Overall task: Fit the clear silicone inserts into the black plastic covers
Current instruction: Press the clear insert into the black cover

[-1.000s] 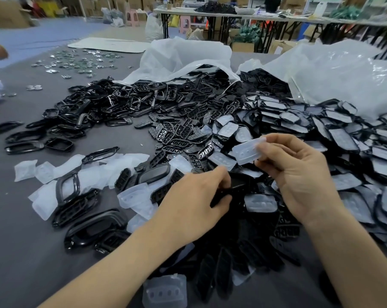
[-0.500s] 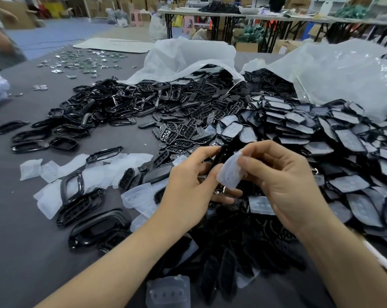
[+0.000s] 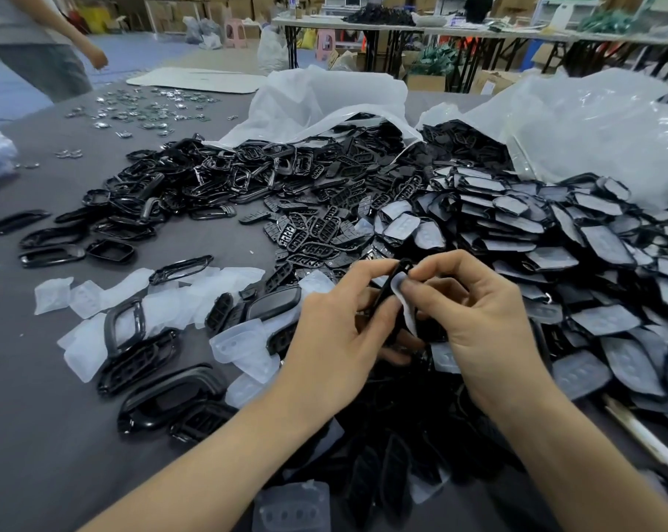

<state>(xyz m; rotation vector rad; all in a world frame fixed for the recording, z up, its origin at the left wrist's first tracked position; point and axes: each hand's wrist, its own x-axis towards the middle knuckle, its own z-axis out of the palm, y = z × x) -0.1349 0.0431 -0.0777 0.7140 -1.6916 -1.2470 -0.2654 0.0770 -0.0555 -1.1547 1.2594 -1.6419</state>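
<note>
Head view: left hand [image 3: 336,339] holds black cover [image 3: 390,281] near-upright, edge-on, insert [image 3: 400,286] alongside.

left hand [image 3: 336,339]: grips black cover [image 3: 391,286] (edge-on) | right hand [image 3: 478,320]: pinches clear insert [image 3: 401,288]

Blue floor [image 3: 140,51], long folding tables [image 3: 478,30], pink stools [image 3: 235,32], stacked cardboard boxes [image 3: 248,1]

On the bench [image 3: 37,435], loose inserts [image 3: 225,286] are lying at the left, with a heap of covers [image 3: 248,178] sitting behind them. Filled covers [image 3: 554,232] are lying heaped on the right. A left bag [image 3: 324,97] and a right bag [image 3: 593,128] are lying behind both heaps. In front, the left hand [image 3: 332,339] is holding a cover [image 3: 388,289] against the insert [image 3: 400,283] in the right hand [image 3: 478,324].
</note>
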